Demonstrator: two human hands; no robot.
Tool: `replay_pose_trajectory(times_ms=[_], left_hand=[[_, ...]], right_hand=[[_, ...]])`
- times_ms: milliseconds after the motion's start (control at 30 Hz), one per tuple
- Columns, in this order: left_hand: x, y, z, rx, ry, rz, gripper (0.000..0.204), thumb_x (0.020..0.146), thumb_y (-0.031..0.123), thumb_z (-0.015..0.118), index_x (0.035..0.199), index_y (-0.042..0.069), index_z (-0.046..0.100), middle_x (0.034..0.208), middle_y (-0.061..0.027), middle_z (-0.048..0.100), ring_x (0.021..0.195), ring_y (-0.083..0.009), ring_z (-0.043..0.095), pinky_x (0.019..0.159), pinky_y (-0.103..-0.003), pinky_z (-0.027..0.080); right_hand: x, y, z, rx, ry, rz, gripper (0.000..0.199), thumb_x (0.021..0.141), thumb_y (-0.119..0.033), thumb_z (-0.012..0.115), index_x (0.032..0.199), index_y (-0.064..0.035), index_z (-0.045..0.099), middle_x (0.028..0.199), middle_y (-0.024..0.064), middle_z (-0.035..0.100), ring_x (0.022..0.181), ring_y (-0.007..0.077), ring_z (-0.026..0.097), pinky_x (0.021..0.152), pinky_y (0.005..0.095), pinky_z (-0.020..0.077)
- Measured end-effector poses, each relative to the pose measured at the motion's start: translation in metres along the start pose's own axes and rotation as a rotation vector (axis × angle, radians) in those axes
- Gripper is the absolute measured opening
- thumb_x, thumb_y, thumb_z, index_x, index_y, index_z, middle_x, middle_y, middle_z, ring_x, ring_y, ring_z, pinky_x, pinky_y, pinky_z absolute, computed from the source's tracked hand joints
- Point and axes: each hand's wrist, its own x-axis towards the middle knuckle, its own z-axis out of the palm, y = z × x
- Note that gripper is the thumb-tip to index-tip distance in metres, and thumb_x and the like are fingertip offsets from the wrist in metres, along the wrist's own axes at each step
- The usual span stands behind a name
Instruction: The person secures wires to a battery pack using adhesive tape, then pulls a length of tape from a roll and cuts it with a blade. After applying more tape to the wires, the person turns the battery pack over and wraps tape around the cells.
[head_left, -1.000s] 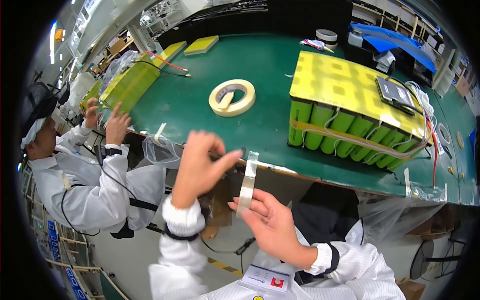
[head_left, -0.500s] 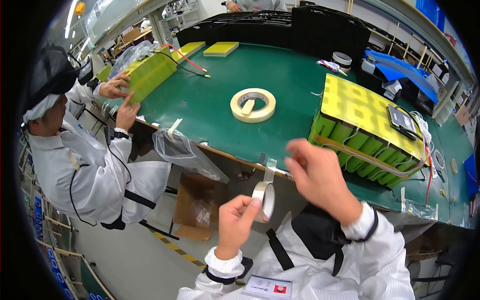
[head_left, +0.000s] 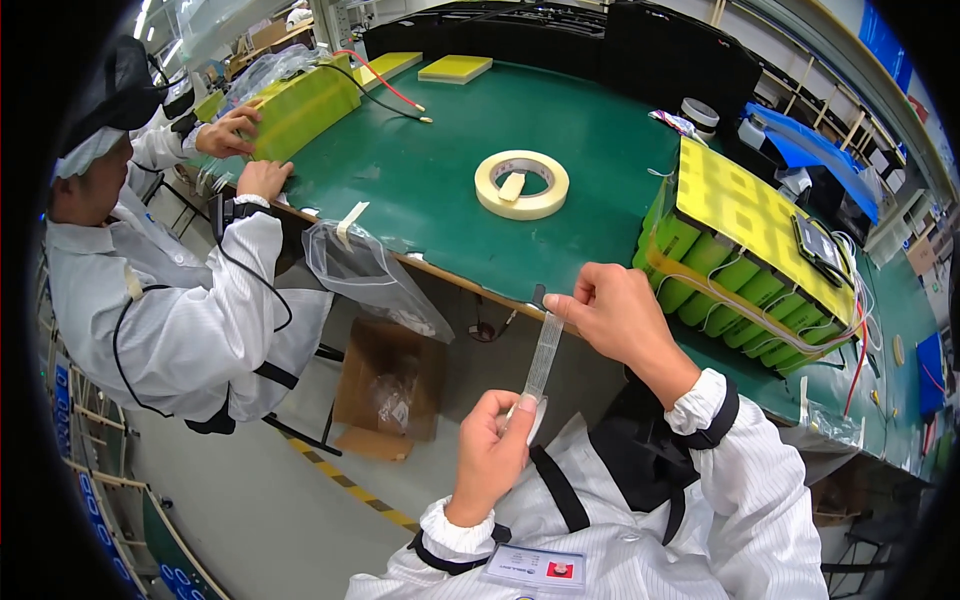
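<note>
My left hand [head_left: 487,458] grips a small roll of clear tape [head_left: 538,422] in front of my body, below the bench edge. From it a translucent strip of tape [head_left: 545,352] stretches taut up toward the bench. At the strip's upper end, by the bench edge, my right hand [head_left: 625,318] is closed with thumb and finger on the tape. A short dark piece [head_left: 539,294] sits at the edge beside that thumb. Right of my right hand stands a battery pack [head_left: 760,220] of green cells with a yellow top, wires and a small dark device.
A wide roll of masking tape [head_left: 521,207] lies on the green bench [head_left: 420,185]. At left a co-worker's hands [head_left: 265,180] touch another yellow-green pack [head_left: 305,108]. A plastic bag [head_left: 375,280] hangs from the edge above a cardboard box [head_left: 385,385]. Black casings [head_left: 480,35] line the back.
My right hand has come down to the bench edge and closed on the tape's upper end. My left hand has drawn the roll slightly lower, lengthening the strip. The view has shifted slightly.
</note>
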Motion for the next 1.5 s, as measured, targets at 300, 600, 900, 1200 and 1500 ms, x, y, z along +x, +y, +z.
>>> replay_pose_trajectory(times_ms=[300,600,900,1200,1500], left_hand=[[0.017,-0.003,-0.010,-0.223,-0.370,-0.322,0.044,0.105,0.024,0.047,0.142,0.002,0.038,0.082,-0.0176,0.070,0.065,-0.0256,0.072,0.059,-0.030,0.056],[0.009,0.008,-0.010,-0.186,-0.346,-0.380,0.038,0.105,0.023,0.047,0.136,0.001,0.045,0.078,-0.0147,0.068,0.066,-0.0252,0.072,0.058,-0.030,0.056],[0.011,0.016,-0.021,-0.246,-0.321,-0.385,0.031,0.103,0.014,0.049,0.127,-0.005,0.052,0.077,-0.0160,0.067,0.066,-0.0248,0.071,0.060,-0.032,0.060],[0.009,0.022,-0.009,-0.206,-0.223,-0.391,0.031,0.103,0.021,0.051,0.112,-0.006,0.064,0.073,-0.0109,0.065,0.053,-0.0163,0.065,0.048,-0.028,0.053],[0.006,0.029,-0.003,-0.061,-0.166,-0.322,0.032,0.104,0.022,0.051,0.110,-0.006,0.066,0.068,-0.0093,0.065,0.049,-0.0137,0.061,0.046,-0.026,0.050]], right_hand=[[0.069,-0.041,0.000,-0.006,0.155,-0.191,0.020,0.080,-0.013,0.061,0.087,0.0040,0.071,0.080,0.0252,0.069,0.079,0.0396,0.069,0.076,0.0431,0.0548],[0.169,-0.056,0.020,0.014,0.090,0.257,0.028,0.071,-0.011,0.069,0.096,0.0008,0.074,0.106,0.0224,0.071,0.101,0.0386,0.069,0.087,0.0393,0.0555],[0.040,-0.055,-0.030,0.325,0.061,-0.211,0.019,0.088,-0.011,0.063,0.098,0.0049,0.060,0.079,0.0059,0.064,0.067,0.0106,0.060,0.059,0.0273,0.0472],[-0.095,0.024,-0.021,0.190,-0.163,-0.331,0.020,0.091,-0.007,0.063,0.108,0.0026,0.058,0.085,0.0194,0.064,0.070,0.0370,0.064,0.062,0.0416,0.0523],[-0.083,0.031,-0.003,0.308,-0.122,-0.320,0.016,0.093,-0.015,0.064,0.097,0.0005,0.061,0.079,0.0159,0.055,0.066,0.0364,0.057,0.061,0.0439,0.0477]])
